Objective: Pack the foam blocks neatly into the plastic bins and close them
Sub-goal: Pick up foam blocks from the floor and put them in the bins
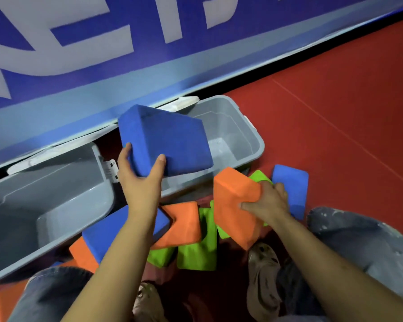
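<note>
My left hand (141, 180) grips a large blue foam block (165, 140) and holds it tilted over the near rim of the right grey bin (256, 140), whose inside looks empty. My right hand (269, 201) clasps an orange foam block (234, 203) just in front of that bin. A second open grey bin (56, 205) stands at the left with nothing seen inside. On the floor between the bins and my legs lie several loose blocks: a blue one (109, 233), an orange one (182, 224), green ones (198, 249) and another blue one (291, 189).
A blue and white banner wall (102, 54) runs right behind the bins. White lids (186, 102) lean between the bins and the wall. The floor is a red mat (335, 101). My knees and shoes (263, 275) are at the bottom. More orange foam (0, 303) shows at bottom left.
</note>
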The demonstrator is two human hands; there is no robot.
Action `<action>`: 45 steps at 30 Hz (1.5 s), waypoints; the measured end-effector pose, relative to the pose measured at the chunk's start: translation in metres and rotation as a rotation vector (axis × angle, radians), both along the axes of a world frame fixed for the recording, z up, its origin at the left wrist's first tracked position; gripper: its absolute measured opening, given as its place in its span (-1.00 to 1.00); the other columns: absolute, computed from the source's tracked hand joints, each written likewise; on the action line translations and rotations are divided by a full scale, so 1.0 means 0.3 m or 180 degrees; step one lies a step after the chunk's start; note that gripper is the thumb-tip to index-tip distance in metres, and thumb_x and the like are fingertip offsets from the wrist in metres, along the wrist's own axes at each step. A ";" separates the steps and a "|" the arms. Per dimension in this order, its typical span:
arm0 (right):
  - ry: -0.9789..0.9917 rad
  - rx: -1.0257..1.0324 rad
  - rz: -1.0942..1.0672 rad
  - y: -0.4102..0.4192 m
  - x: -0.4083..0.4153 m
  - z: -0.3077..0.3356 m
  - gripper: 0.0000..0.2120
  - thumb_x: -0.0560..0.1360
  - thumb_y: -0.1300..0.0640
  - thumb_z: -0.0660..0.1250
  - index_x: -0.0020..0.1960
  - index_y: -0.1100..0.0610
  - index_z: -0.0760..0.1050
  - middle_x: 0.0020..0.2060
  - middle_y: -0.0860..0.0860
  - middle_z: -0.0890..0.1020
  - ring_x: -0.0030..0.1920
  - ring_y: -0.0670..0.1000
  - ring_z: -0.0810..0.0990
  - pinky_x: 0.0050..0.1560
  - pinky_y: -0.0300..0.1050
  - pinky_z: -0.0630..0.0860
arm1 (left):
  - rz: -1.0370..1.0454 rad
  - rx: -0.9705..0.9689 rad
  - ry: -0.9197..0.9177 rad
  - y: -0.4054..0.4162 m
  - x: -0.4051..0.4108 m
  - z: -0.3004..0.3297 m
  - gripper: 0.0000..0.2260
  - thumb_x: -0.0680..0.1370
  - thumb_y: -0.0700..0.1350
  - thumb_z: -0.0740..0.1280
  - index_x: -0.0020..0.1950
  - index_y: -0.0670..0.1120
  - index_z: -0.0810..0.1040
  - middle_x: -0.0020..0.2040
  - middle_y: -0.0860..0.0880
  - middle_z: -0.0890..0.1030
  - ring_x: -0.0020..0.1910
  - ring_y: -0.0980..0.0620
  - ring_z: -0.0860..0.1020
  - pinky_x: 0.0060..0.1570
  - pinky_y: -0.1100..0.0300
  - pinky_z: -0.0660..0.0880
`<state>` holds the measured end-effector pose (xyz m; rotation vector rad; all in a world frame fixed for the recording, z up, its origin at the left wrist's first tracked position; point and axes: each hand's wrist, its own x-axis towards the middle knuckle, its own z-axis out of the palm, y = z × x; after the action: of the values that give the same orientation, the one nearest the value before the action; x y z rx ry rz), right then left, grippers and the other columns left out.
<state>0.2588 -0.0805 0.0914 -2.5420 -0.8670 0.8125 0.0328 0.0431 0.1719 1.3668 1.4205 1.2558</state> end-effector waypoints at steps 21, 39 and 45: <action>-0.0159 0.1022 0.0487 0.481 -0.251 0.132 -0.41 0.41 0.09 0.44 0.36 0.19 0.31 0.27 0.21 0.31 0.22 0.26 0.43 0.26 -0.01 0.34 | -0.1162 -0.1845 0.1180 0.080 -0.247 -0.148 -0.74 0.53 -0.04 0.38 0.18 -0.03 0.47 0.12 -0.08 0.56 -0.03 0.03 0.51 0.06 0.09 0.47; 0.0880 -0.0862 0.0709 0.278 -0.652 -0.533 -0.29 0.44 -0.04 0.40 0.47 0.18 0.21 0.37 0.24 0.34 0.37 0.20 0.33 0.33 -0.07 0.33 | 0.0752 -0.3126 0.0650 -0.056 -0.792 -0.481 -0.09 0.37 0.15 0.51 0.54 0.03 0.02 0.35 -0.06 0.37 0.18 -0.11 0.48 0.03 -0.01 0.50; 0.0783 -0.0981 -0.0309 0.273 -0.618 -0.634 -0.32 0.43 -0.09 0.39 0.42 0.16 0.23 0.31 0.25 0.33 0.29 0.28 0.38 0.25 -0.02 0.37 | 0.0630 -0.3166 0.0738 -0.030 -0.785 -0.562 0.00 0.13 0.31 0.54 0.48 0.28 0.14 0.37 -0.07 0.35 0.22 -0.07 0.49 0.18 -0.08 0.50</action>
<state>0.0735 0.0015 -0.0989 -2.6360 -0.5728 1.2799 -0.2026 0.0341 0.0033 0.6881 1.9812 0.3421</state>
